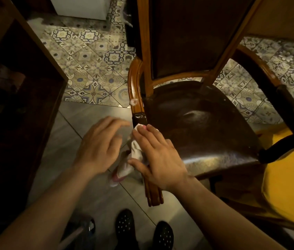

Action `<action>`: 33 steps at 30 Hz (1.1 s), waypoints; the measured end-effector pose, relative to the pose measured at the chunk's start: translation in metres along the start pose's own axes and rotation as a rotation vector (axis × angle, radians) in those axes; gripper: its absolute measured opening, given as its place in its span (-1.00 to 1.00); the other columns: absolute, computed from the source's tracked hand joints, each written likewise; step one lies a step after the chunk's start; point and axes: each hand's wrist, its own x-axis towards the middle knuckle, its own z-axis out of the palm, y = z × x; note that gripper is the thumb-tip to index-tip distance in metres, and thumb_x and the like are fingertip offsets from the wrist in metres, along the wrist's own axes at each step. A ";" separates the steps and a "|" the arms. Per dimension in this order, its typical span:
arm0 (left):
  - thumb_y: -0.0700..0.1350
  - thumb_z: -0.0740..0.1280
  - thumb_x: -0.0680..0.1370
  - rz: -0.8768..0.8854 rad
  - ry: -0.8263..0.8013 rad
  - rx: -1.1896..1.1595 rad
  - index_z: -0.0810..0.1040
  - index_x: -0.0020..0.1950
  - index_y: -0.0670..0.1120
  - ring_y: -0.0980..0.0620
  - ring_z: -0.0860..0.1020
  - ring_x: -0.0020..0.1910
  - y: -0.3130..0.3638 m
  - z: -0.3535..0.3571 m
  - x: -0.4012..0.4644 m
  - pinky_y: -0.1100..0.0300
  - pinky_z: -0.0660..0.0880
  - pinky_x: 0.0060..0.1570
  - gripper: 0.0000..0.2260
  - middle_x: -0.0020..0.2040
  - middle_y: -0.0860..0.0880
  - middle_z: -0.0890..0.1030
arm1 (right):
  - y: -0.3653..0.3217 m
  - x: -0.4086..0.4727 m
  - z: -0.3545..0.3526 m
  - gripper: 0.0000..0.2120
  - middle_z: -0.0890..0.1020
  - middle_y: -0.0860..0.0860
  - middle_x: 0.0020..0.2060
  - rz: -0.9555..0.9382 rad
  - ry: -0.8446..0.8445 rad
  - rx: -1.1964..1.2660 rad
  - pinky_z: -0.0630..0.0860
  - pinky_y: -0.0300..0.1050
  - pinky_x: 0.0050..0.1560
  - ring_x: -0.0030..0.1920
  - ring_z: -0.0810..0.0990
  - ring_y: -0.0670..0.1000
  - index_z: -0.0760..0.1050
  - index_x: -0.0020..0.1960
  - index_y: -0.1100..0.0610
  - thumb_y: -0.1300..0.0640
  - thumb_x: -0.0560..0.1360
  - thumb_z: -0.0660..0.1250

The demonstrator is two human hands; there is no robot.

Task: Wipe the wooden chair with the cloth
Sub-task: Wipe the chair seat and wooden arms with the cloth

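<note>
A wooden chair (193, 112) with a dark leather seat and back stands before me, its curved left armrest (135, 91) running toward me. A white cloth with pink trim (135, 152) is draped over that armrest's near part, its end hanging down on the left. My right hand (158, 157) lies on top of the cloth, fingers and thumb wrapped over it and the armrest. My left hand (99, 147) hovers just left of the armrest, fingers spread and slightly blurred, holding nothing. A pale round spot (134, 101) shows on the armrest's bend.
A dark wooden cabinet (16, 87) fills the left side. A yellow cushioned seat (290, 179) sits at right under the chair's other armrest (276, 91). Patterned tiles (92, 56) and grey floor (81, 127) lie beneath. My dark shoes (142, 230) stand at the bottom.
</note>
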 end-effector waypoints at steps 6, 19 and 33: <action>0.16 -0.19 0.67 0.183 -0.270 0.146 0.09 0.63 0.04 0.24 -0.07 0.59 0.014 0.028 0.037 0.27 -0.20 0.52 -0.46 0.64 0.09 0.09 | 0.001 -0.015 0.013 -0.30 0.27 0.05 0.56 -0.015 0.032 -0.051 0.39 0.16 0.41 0.60 0.11 0.10 0.16 0.57 0.08 -0.32 0.60 0.13; 0.14 -0.20 0.68 0.169 -0.256 0.084 0.03 0.63 -0.05 0.23 -0.17 0.59 0.012 0.049 0.024 0.14 -0.11 0.58 -0.45 0.65 0.06 -0.02 | -0.003 -0.104 0.015 -0.39 0.33 -0.02 0.55 -0.058 -0.102 -0.081 0.53 0.08 0.32 0.56 0.26 0.07 0.38 0.49 0.00 -0.24 0.52 0.28; 0.05 -0.12 0.70 0.124 -0.206 0.005 0.09 0.62 -0.10 0.23 -0.11 0.60 0.016 0.053 0.020 0.25 -0.13 0.56 -0.50 0.64 0.04 0.04 | 0.012 -0.058 0.008 -0.48 0.34 -0.05 0.54 -0.080 -0.010 0.100 0.27 -0.01 0.53 0.59 0.15 0.01 0.35 0.50 0.03 -0.21 0.63 0.17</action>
